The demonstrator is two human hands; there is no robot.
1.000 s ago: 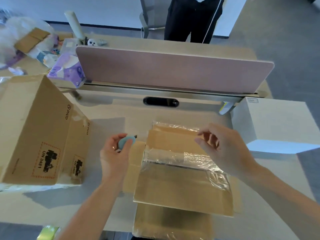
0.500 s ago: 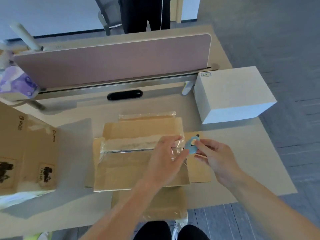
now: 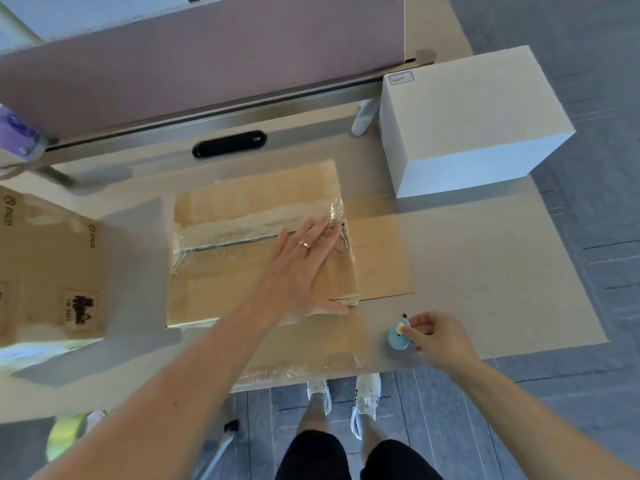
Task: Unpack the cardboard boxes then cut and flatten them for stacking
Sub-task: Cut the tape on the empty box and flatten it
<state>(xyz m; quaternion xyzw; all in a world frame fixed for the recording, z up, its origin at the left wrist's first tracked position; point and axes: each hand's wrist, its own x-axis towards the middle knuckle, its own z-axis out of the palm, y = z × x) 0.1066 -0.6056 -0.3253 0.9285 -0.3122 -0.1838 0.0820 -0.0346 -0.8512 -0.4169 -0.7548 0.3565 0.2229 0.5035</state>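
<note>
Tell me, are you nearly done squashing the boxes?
Maybe halfway. One brown box lies flattened on the desk. The left hand presses it flat while the right hand pinches the blue cutter. The tall box on the left stands uncut, so that one is left.

flattened box (image 3: 225,278) was tan | tape (image 3: 249,226) was clear, glossy | cutter (image 3: 398,338) was pale blue | square box (image 3: 467,109) was white | divider (image 3: 207,64) was dusty pink | standing box (image 3: 45,258) bore black print

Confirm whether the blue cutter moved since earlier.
Yes. The cutter crossed from left of the flattened box to its right, near the front of the desk, in the right hand.
</note>
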